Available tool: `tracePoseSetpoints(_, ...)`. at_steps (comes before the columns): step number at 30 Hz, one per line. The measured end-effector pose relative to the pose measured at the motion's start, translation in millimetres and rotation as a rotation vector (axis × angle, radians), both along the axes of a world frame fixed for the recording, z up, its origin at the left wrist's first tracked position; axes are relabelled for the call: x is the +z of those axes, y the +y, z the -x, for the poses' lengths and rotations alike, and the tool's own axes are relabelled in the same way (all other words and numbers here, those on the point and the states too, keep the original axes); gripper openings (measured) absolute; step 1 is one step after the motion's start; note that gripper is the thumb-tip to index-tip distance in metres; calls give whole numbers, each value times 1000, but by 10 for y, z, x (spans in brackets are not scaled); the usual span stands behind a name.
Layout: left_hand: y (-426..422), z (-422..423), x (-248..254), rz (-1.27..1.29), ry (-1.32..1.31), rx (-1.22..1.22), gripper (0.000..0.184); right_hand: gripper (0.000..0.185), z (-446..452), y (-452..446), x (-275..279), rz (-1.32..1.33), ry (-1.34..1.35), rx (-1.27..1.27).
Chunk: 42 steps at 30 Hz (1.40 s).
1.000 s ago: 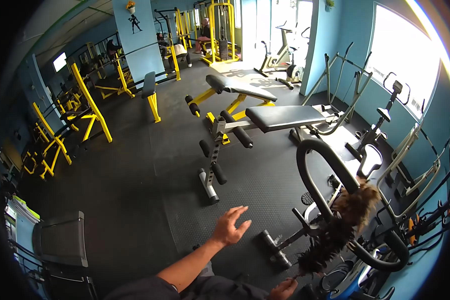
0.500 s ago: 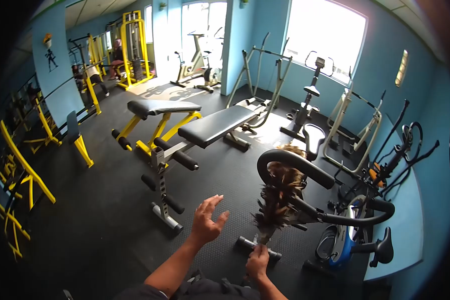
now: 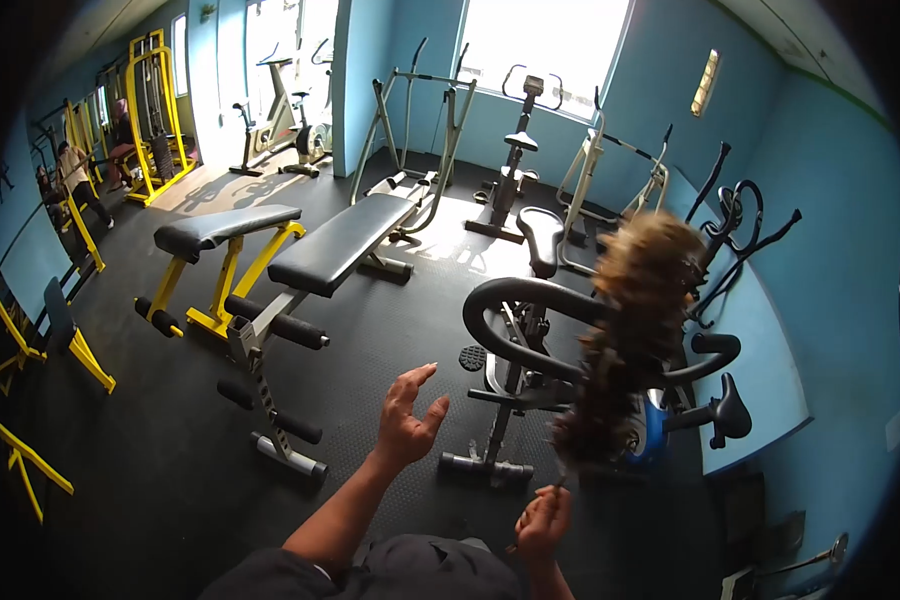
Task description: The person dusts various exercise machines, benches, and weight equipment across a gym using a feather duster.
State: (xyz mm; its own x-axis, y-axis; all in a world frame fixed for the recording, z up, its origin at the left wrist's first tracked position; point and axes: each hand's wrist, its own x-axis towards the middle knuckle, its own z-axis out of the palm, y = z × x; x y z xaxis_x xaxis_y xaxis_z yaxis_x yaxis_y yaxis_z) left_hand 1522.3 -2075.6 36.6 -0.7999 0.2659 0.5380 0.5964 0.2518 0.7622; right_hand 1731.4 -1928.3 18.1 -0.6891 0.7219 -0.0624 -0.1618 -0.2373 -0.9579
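Note:
A brown feather duster (image 3: 635, 330) is gripped by its thin handle in my right hand (image 3: 543, 522), at the lower middle of the head view. Its feathers point up and are blurred, in front of the black looped handlebar (image 3: 505, 290) of an exercise bike; whether they touch it I cannot tell. My left hand (image 3: 408, 418) hangs in the air left of the bike's base (image 3: 487, 466), fingers apart and holding nothing. Behind the handlebar stands the bike's black saddle (image 3: 542, 236).
A black padded bench (image 3: 340, 245) and a yellow-framed bench (image 3: 225, 228) stand on the left. A blue exercise bike with a black saddle (image 3: 731, 412) is at the right by the wall. Walker machines (image 3: 410, 130) line the window wall. People (image 3: 75, 175) show at the far left.
The feather duster has swung to the right along the handlebar, with my right hand moving slightly right. The view has turned right. My left hand stays open.

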Motion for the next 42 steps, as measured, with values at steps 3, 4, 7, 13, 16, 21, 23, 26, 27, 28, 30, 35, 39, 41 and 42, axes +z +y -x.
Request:
tracePoseSetpoints(3,14,-17,44,-83,-12,-76,46,21,234,38,-237,-854,-237,18)
tracePoseSetpoints(4,-22,-10,32,-116,-49,-59,46,19,259,91,-271,-895,-386,112)
tracePoseSetpoints(7,-212,7,-17,-146,-111,-9,44,16,98,331,-451,-895,-613,113)
tracePoseSetpoints(13,-662,-15,-289,-137,-271,169,45,21,-419,700,-1303,-879,-739,-182)
tracePoseSetpoints(16,-648,-82,-396,-114,-354,167,45,20,-162,756,-1527,-853,-873,-115)
tracePoseSetpoints(21,-467,-169,-602,-42,-346,137,48,20,28,936,-1692,-839,-978,-161)
tracePoseSetpoints(23,-453,-225,-673,-19,-351,151,47,19,-118,1009,-1712,-884,-1029,-105)
tracePoseSetpoints(26,-410,-309,-742,-12,-368,189,44,18,-372,1246,-1850,-994,-1166,48)
tracePoseSetpoints(27,-392,-328,-781,10,-371,161,43,17,-423,1353,-1895,-1050,-1257,147)
tracePoseSetpoints(28,-362,-351,-826,31,-376,135,41,17,-433,1460,-1907,-1078,-1250,172)
tracePoseSetpoints(30,-253,-424,-944,17,-405,152,37,16,-432,1671,-1897,-1143,-1084,95)
tracePoseSetpoints(35,139,-636,-1022,247,-542,-152,36,14,-142,2336,-1731,-1375,-1200,327)
tracePoseSetpoints(39,453,-801,-1168,268,-625,-187,36,17,-6,3028,-1655,-1485,-1260,439)
tracePoseSetpoints(41,533,-829,-1270,290,-650,-171,36,17,154,3174,-1674,-1507,-1177,499)
tracePoseSetpoints(42,547,-864,-1345,288,-659,-118,36,17,272,3175,-1679,-1451,-1251,525)
